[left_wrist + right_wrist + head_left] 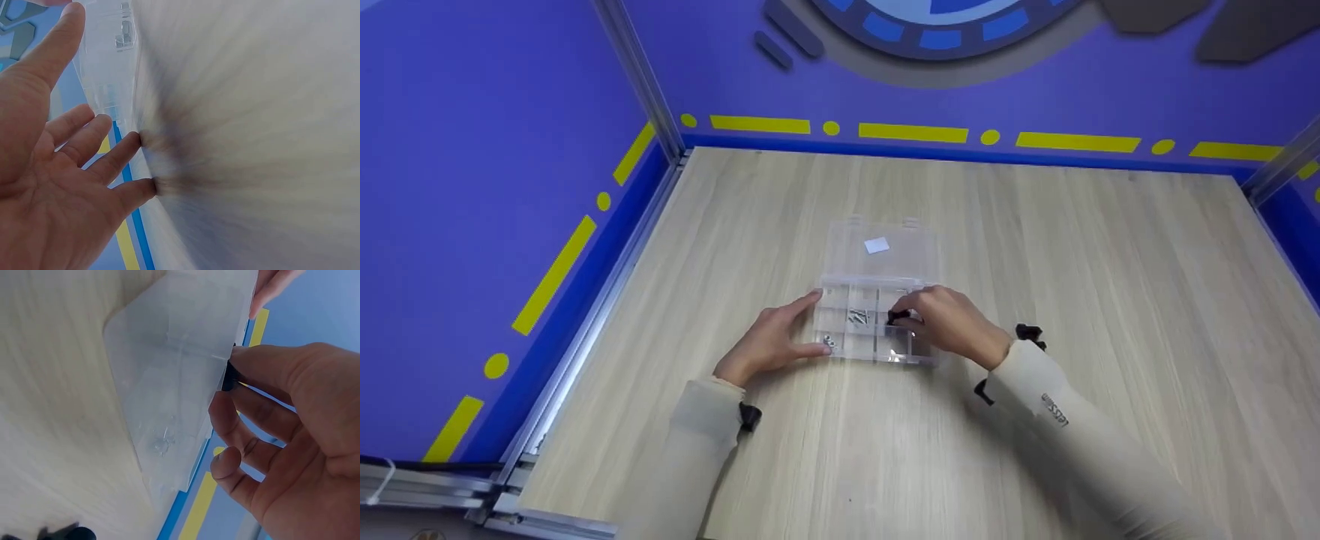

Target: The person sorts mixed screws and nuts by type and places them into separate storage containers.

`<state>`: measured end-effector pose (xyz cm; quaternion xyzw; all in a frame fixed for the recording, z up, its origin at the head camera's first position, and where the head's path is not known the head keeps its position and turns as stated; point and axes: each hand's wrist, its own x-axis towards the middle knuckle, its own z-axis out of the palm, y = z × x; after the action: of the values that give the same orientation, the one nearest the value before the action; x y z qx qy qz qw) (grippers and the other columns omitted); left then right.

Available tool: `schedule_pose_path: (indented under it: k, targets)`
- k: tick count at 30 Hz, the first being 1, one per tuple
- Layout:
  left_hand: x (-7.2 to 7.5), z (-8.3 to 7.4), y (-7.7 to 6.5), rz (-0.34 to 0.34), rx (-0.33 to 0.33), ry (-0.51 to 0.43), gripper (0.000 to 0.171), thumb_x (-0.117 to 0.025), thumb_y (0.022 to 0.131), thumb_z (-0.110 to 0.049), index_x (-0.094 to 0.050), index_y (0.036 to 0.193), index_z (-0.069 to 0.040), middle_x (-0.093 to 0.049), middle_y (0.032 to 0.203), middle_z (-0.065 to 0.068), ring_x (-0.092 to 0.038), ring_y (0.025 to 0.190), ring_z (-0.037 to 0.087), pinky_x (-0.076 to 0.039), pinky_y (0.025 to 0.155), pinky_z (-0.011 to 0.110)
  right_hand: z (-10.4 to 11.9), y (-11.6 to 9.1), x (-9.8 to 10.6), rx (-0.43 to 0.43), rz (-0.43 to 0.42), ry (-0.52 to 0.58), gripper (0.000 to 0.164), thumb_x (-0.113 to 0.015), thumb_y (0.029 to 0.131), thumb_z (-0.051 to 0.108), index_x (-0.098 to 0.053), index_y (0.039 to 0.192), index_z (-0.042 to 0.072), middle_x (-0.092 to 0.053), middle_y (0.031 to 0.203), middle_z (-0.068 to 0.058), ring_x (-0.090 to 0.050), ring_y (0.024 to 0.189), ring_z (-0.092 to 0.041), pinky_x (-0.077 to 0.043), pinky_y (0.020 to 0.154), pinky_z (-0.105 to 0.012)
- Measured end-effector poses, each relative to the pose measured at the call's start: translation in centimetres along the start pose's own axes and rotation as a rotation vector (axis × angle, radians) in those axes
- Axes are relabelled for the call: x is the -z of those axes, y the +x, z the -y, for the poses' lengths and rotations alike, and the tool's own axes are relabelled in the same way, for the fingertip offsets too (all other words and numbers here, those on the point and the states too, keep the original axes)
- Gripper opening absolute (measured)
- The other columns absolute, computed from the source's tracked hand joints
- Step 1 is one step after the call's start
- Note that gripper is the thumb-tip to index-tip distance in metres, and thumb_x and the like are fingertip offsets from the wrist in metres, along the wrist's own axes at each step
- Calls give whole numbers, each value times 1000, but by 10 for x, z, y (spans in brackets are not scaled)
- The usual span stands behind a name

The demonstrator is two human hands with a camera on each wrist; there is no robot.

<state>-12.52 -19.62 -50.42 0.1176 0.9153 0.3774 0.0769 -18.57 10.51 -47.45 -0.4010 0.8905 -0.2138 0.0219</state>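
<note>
Compartment box [861,346], clear plastic, lying on the wood-grain tabletop [1072,247] with its lid [915,255] folded back to the far side. Left hand [769,337]: fingers apart and extended, thumb and index finger spread along the box's left edge; whether both touch it cannot be told. Right hand [956,322]: thumb and fingers pinching a small black part [893,317] over the right half of the box. Metal nuts [829,343] occupy the near left compartment; slender metal pieces [858,318] lie farther right, in the middle row. White label [877,245] on the lid.
</note>
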Motion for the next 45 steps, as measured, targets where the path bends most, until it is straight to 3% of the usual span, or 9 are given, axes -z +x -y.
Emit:
schedule_pose_path:
  k: [7, 17, 24, 31, 38, 45]
  targets:
    - [0, -1, 1, -2, -17, 3, 95, -90, 80, -35, -41, 158, -11, -43, 160, 10, -40, 147, 26, -31, 122, 41, -1, -1, 0, 22, 20, -16, 10, -75, 91, 0, -82, 97, 5, -78, 101, -6, -74, 89, -22, -62, 73, -41]
    - [0, -2, 2, -1, -32, -2, 95, -90, 80, -35, -41, 158, -10, -42, 160, 9, -39, 147, 26, -31, 122, 41, -4, -4, 0, 25, 24, 19, 12, -74, 93, 2, -82, 101, 6, -78, 105, -6, -74, 95, -23, -62, 77, -41]
    - [0, -2, 2, 8, -27, 3, 95, -90, 80, -35, -41, 158, -11, -40, 161, 8, -38, 148, 23, -31, 122, 39, -16, -13, 14, 101, -109, 39, 13, -72, 94, 0, -80, 103, 3, -78, 101, -6, -73, 90, -20, -61, 77, -37]
    - [-1, -1, 3, 12, -23, 3, 97, -90, 79, -35, -40, 158, -10, -38, 161, 8, -37, 148, 23, -30, 122, 37, -41, -37, 32, 48, -157, -11, 15, -73, 92, -2, -79, 104, 3, -77, 101, -8, -71, 88, -23, -61, 76, -37]
    - [0, -1, 4, 16, 2, 13, 98, -90, 79, -37, -39, 159, -12, -37, 162, 5, -36, 149, 21, -28, 123, 36, -70, -68, 36, 17, -199, -30, 16, -74, 88, -8, -78, 101, -1, -76, 97, -12, -70, 84, -27, -60, 72, -41]
    - [0, -1, 2, 17, 1, 0, 97, -90, 79, -36, -39, 159, -12, -37, 162, 5, -35, 149, 21, -28, 123, 37, -88, -95, 41, -74, -178, -18, 22, -76, 86, -10, -78, 105, 0, -76, 102, -13, -70, 87, -30, -59, 74, -45]
